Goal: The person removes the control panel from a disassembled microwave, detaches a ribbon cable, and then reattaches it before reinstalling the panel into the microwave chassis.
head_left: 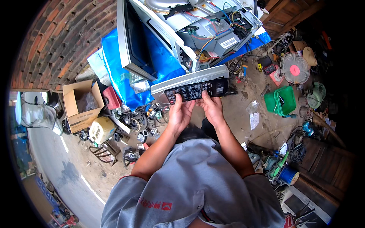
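Observation:
Both my hands grip a microwave control panel (190, 91), a silver strip with a black button face turned toward me. My left hand (180, 113) is closed on its lower edge, thumb on the black face near the left end. Right of it, my right hand (211, 109) holds the same edge, its thumb also on the face. The fingers behind the panel are partly hidden. Just beyond stands an opened microwave oven (173, 40) with bare wires and a grey metal housing (224, 41) showing. Its door (131, 41) hangs open on the left.
A blue tarp (114, 72) lies under the oven. To the left are a cardboard box (83, 104) and a yellowish jerrycan (102, 130). A green bin (280, 102) and a fan (294, 68) stand on the right. Cables and loose parts litter the floor.

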A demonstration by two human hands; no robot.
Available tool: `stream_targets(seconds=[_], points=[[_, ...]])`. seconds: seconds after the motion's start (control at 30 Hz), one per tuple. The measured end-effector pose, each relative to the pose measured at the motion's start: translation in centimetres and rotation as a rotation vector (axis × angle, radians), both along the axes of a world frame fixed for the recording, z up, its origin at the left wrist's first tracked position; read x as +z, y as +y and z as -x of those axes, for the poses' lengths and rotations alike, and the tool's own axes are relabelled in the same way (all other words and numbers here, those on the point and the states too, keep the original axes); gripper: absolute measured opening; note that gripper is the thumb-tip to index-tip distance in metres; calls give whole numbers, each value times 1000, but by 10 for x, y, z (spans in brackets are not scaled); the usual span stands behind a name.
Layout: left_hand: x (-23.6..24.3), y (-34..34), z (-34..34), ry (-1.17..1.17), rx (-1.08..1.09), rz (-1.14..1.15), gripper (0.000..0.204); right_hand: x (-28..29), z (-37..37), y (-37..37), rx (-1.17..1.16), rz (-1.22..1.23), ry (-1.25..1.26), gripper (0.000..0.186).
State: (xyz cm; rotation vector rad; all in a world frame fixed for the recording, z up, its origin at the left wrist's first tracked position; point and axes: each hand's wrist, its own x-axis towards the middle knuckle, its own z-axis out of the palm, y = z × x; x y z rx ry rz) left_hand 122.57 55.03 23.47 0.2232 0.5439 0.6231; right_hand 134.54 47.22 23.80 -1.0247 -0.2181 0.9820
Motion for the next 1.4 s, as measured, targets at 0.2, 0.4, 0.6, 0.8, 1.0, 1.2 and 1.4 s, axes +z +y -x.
stream_targets(seconds=[0.2, 0.4, 0.6, 0.8, 1.0, 1.2, 1.4], points=[[-10, 14, 28, 149, -160, -129, 45, -12, -5, 1, 35, -148, 244, 20], [44, 35, 84, 985, 122, -718, 27, -27, -7, 3, 48, -184, 361, 14], [128, 78, 1, 1026, -416, -1975, 50, -46, 1, 1, 51, -237, 449, 31], [103, 94, -27, 871, -914, -1808, 51, -38, 7, -1, -94, -216, 464, 41], [86, 97, -26, 863, -1015, -1507, 40, -38, 19, -10, -230, -136, 248, 35], [74, 116, -26, 741, -1045, -1153, 29, 11, 24, -17, -375, 55, 25, 34], [81, 120, -34, 535, -1051, -913, 25, 1, 24, -10, -449, -120, 127, 29]])
